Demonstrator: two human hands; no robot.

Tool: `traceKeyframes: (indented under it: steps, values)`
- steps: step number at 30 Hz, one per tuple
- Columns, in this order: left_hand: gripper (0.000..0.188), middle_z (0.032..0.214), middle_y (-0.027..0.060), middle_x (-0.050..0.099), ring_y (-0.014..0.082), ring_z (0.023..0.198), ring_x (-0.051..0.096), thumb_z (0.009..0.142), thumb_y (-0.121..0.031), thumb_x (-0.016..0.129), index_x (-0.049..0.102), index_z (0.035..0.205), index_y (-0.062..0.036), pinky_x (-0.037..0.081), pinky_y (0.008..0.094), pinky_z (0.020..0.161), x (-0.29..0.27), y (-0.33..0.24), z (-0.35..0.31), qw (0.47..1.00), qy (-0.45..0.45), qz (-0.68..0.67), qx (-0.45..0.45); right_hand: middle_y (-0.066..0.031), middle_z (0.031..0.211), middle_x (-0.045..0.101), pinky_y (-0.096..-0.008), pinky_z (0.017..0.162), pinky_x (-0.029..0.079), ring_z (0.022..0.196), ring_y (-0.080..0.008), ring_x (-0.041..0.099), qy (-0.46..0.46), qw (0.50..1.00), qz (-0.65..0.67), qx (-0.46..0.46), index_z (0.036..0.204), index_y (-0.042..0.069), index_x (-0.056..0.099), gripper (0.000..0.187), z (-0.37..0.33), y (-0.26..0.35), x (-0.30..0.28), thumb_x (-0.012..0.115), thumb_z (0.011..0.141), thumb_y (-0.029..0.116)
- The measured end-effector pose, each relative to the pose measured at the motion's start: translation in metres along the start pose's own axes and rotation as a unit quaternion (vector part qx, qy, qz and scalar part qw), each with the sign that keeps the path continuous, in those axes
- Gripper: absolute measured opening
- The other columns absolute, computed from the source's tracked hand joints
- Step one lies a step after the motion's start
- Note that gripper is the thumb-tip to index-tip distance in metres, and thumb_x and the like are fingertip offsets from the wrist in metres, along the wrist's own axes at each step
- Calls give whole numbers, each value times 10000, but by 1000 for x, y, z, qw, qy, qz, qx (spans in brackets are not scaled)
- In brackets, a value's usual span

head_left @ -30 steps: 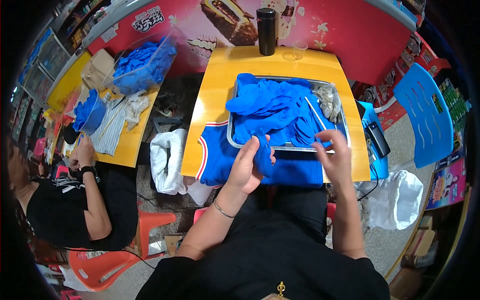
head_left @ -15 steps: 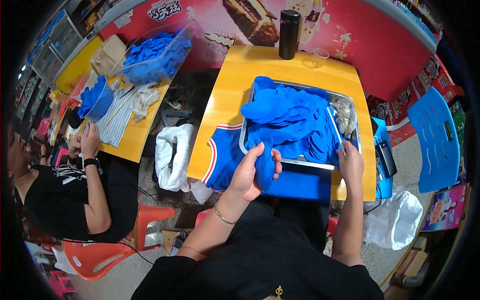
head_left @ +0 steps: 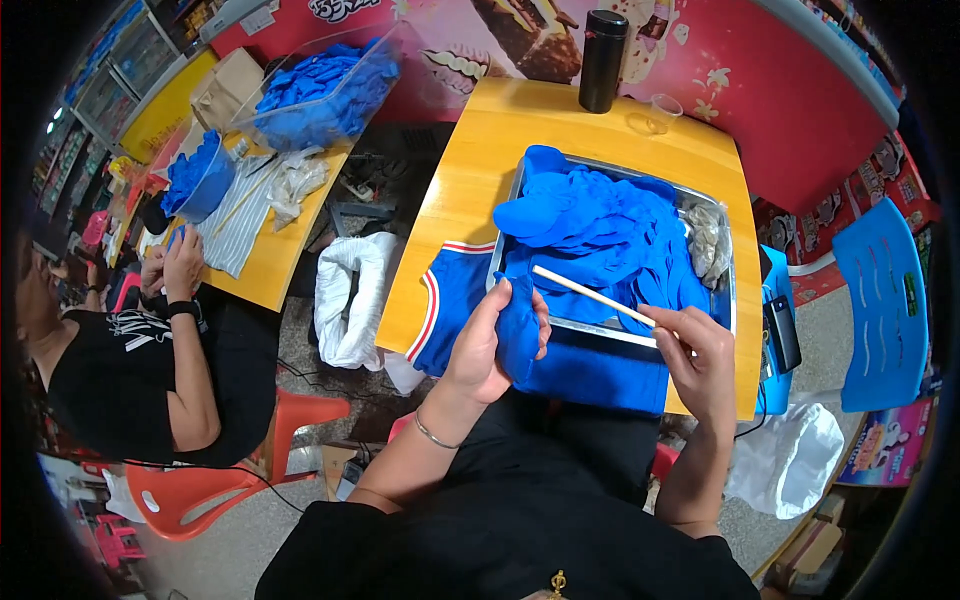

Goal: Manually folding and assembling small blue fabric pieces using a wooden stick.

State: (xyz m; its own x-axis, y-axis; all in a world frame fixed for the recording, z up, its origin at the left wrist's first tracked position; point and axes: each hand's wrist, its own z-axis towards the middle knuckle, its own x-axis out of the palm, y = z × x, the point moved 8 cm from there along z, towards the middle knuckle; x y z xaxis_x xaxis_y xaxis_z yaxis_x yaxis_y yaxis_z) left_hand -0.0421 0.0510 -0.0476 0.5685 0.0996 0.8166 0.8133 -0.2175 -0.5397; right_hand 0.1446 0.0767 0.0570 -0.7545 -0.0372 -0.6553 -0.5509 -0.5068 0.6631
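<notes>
My left hand (head_left: 475, 355) is wrapped round a soft blue fabric piece (head_left: 517, 340) held upright in front of the tray's near edge. Between the thumb and fingers of my right hand (head_left: 702, 362) is a thin pale stick (head_left: 590, 292), like a chopstick. Its free end points left, toward the top of the held piece, and appears apart from it. A heap of similar flat blue fabric pieces (head_left: 610, 225) fills the metal tray (head_left: 731, 290). A clear plastic bag (head_left: 706, 245) of small brownish things lies at the tray's right side.
A blue garment with red-and-white trim (head_left: 455, 290) lies under the tray on the yellow table (head_left: 440, 200). Behind stand a black flask (head_left: 603, 62) and a clear cup (head_left: 660, 112). White sacks (head_left: 345, 300) flank the table. At left, a person (head_left: 130, 370) sits working.
My right hand has lifted the stick and swung its free end leftward, over the tray's near edge. My left hand keeps the blue piece, now more upright. The whole view has shifted slightly.
</notes>
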Motion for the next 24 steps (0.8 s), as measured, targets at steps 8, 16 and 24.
traceKeyframes:
  steps: [8, 16, 24]
  values:
    - [336, 763, 45, 526, 146, 661, 502, 906, -412, 429, 513, 908, -86, 414, 260, 549, -3, 7, 1, 998, -51, -7, -20, -40, 670, 564, -221, 500, 358, 555, -80, 459, -53, 990, 97, 88, 899, -14, 641, 117, -3, -59, 21, 592, 802, 29]
    - [324, 763, 21, 531, 119, 664, 493, 902, -401, 445, 531, 898, -89, 429, 228, 550, -8, 13, 1, 994, -61, -79, -50, 30, 595, 412, -199, 460, 279, 518, -30, 366, -148, 882, 428, 130, 712, 47, 454, 188, -27, -82, 40, 480, 895, 85]
    - [319, 761, 23, 517, 115, 668, 487, 905, -394, 438, 525, 898, -88, 432, 218, 548, -6, 11, 0, 991, -54, -110, -58, -6, 518, 424, -257, 432, 267, 462, -84, 349, -33, 942, 330, 51, 547, 51, 415, 349, -47, -68, 93, 520, 860, 162]
